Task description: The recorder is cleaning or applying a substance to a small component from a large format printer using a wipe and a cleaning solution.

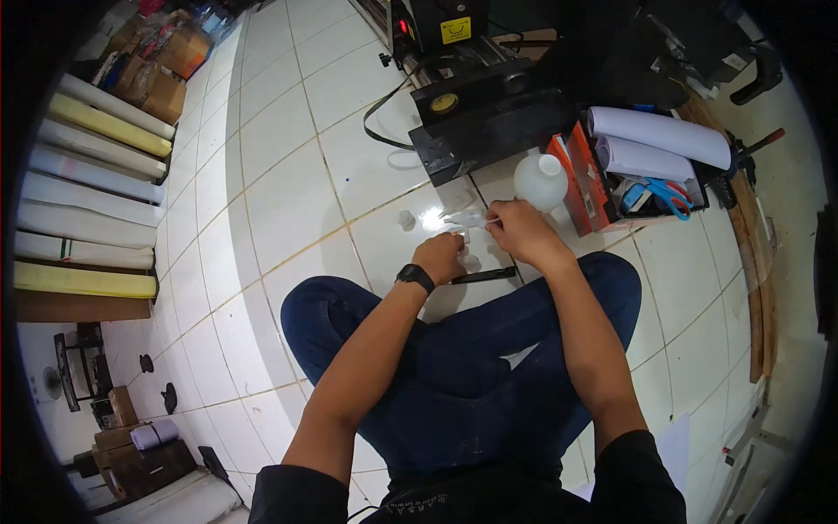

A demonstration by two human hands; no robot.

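My left hand (pixel 439 257), with a watch on the wrist, is closed around something small and whitish that I cannot make out. My right hand (pixel 519 229) pinches a thin white object (pixel 491 221) just right of it; a clear, small item (pixel 463 218) lies at their fingertips, its shape unclear. A small white cap (pixel 407 221) stands on the tiles left of my hands. A black slim tool (pixel 484 274) lies below them. Beyond my right hand is a white plastic bottle (pixel 539 186).
An orange-and-black box (pixel 579 179) with paper rolls (pixel 659 137) and scissors (pixel 672 196) is at the right. A black machine (pixel 484 113) with a strap is ahead. Long rolls (pixel 87 218) and cardboard boxes (pixel 166 74) line the left. My crossed legs (pixel 332 314) surround the work area.
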